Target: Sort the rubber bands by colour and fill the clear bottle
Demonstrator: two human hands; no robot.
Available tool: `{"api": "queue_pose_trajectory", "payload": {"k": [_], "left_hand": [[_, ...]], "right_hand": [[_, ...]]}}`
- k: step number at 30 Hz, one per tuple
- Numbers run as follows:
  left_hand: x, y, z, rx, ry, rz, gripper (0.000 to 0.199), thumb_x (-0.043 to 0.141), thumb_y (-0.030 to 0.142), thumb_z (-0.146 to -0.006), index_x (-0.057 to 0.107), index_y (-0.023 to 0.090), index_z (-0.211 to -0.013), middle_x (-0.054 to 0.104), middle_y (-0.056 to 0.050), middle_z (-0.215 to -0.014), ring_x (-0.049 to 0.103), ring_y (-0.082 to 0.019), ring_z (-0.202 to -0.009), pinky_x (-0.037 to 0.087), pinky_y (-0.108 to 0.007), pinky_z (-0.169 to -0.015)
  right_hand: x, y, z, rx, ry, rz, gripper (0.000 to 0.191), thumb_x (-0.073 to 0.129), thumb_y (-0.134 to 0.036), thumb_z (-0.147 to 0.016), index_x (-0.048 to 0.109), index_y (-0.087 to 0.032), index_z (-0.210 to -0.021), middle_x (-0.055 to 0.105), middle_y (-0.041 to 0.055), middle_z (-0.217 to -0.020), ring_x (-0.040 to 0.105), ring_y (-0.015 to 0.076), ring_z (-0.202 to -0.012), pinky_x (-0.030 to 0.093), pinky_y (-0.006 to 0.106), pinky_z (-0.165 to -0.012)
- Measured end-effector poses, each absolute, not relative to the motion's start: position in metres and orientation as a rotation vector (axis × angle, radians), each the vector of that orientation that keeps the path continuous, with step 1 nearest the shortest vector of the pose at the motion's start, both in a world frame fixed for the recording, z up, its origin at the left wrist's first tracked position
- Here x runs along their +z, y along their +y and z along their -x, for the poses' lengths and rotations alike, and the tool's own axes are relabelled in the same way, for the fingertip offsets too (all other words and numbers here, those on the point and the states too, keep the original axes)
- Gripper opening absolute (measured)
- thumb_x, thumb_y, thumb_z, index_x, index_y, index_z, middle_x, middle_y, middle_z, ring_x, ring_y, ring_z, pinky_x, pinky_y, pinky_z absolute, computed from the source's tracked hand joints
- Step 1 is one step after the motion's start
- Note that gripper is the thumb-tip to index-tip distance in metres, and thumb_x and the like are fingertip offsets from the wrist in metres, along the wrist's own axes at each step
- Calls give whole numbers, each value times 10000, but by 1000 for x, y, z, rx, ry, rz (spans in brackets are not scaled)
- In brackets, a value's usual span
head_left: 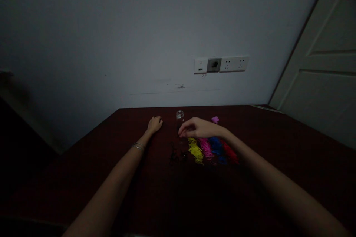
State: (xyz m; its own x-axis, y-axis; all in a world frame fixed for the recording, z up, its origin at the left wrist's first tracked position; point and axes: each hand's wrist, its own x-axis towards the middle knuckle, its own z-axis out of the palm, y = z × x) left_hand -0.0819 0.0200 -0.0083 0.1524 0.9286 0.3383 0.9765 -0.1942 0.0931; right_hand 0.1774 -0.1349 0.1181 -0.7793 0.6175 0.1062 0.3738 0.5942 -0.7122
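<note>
My left hand (155,124) rests on the dark red-brown table, its fingers curled in, and nothing shows in it. My right hand (196,127) hovers just in front of a clear jar (180,115), with thumb and fingertips pinched together and pointing down. Whatever may be between those fingertips is too small and dark to make out. Below this hand lie bundles of thin stringy bands: yellow (196,151), pink (206,148), blue (215,145) and red (230,152). Left of the yellow bundle are dark, loose strands (172,153). The jar stands upright, uncapped.
A small pink-purple piece (215,119) lies behind my right wrist. The table (133,118) meets a pale wall (152,44) bearing a row of sockets (233,64). At the right is a white panelled door (328,63). The light is dim.
</note>
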Motion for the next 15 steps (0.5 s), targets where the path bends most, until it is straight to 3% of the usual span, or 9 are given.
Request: {"api": "queue_pose_trajectory", "payload": {"k": [6, 11, 15], "left_hand": [[-8, 20, 82, -501, -1911, 2269, 341, 369, 255, -842, 572, 153, -1097, 590, -97, -1127, 506, -209, -1032, 393, -306, -883], [-9, 21, 82, -504, -1880, 2286, 342, 369, 246, -836, 575, 143, -1087, 591, -100, -1126, 512, -214, -1017, 400, -314, -877], [-9, 21, 83, -514, -1886, 2282, 339, 377, 236, -831, 570, 142, -1093, 591, -98, -1126, 513, -208, -1019, 400, -304, -874]], "right_hand": [[68, -122, -154, 362, -2710, 1003, 382, 441, -43, -721, 622, -120, -1050, 668, 110, -966, 622, 172, -836, 445, 258, -735], [52, -119, -140, -26, -2820, 1108, 329, 453, -10, -736, 610, -108, -1009, 652, 140, -989, 612, 206, -923, 437, 265, -771], [51, -120, -126, -253, -2889, 1062, 252, 438, -28, -788, 615, -87, -958, 657, 148, -946, 630, 218, -868, 468, 284, -722]]}}
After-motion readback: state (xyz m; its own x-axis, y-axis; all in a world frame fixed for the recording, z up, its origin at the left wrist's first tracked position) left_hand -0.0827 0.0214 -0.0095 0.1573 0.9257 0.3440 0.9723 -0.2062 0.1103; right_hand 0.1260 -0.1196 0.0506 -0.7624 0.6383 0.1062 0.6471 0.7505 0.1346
